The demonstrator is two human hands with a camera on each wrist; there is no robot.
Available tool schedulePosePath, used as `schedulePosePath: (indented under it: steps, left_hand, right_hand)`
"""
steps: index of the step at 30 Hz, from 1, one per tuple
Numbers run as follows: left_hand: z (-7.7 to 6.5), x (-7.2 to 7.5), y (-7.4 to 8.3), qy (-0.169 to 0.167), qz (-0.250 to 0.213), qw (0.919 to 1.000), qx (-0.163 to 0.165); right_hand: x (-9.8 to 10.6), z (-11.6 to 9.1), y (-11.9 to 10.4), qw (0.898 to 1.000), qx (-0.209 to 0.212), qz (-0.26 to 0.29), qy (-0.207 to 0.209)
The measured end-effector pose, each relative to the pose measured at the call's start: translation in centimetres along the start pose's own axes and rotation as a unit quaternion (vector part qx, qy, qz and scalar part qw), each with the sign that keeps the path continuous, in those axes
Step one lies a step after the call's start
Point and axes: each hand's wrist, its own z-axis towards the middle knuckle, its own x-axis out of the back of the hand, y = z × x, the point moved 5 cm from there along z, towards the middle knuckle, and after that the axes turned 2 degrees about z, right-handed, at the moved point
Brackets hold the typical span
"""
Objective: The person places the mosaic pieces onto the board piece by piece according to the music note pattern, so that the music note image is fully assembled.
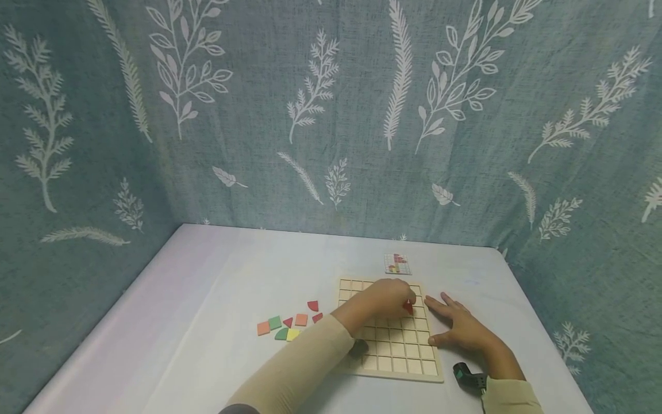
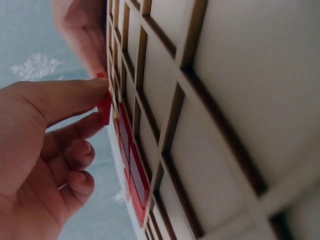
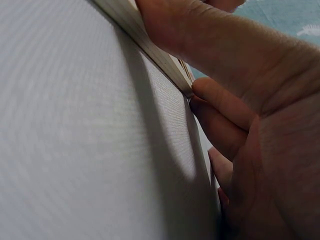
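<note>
A wooden grid board (image 1: pixel 405 349) lies on the table. Over its upper right part, my left hand (image 1: pixel 385 298) pinches a small red tile (image 2: pixel 104 107) between thumb and finger, close above the grid; the remaining fingers are loosely bent. More red tiles (image 2: pixel 132 165) sit in the board's cells in the left wrist view, while in the head view the left hand hides that area. My right hand (image 1: pixel 462 328) rests at the board's right edge with fingers spread. Its thumb and fingertips (image 3: pixel 202 89) touch the board's side in the right wrist view.
Loose orange, green, yellow and red tiles (image 1: pixel 301 319) lie left of the board, partly behind the left forearm. A pattern card (image 1: pixel 397 264) with red and yellow shapes lies beyond the board. A leaf-patterned teal curtain (image 1: pixel 331 115) surrounds the white table (image 1: pixel 207 322).
</note>
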Motion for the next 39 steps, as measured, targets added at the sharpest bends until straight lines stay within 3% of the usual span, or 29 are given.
schedulePosePath:
  steps: [6,17,25,39]
  left_hand:
    - [0.0,-0.1,0.3,0.009,0.020,0.9996,0.016]
    - [-0.1,-0.1,0.5,0.000,0.034,0.9993,0.017]
    - [-0.7,0.1,0.2,-0.013,0.002,0.9993,0.036]
    - [-1.3,0.4,0.2,-0.011,0.042,0.9985,0.033]
  right_hand:
    - [0.0,0.0,-0.3,1.000,0.008,0.002,-0.003]
    - [0.0,0.0,-0.7,1.000,0.009,-0.004,-0.001]
    - [0.1,0.1,-0.8,1.000,0.007,-0.003,-0.002]
    - [0.2,-0.1,-0.3,1.000,0.011,-0.002,-0.003]
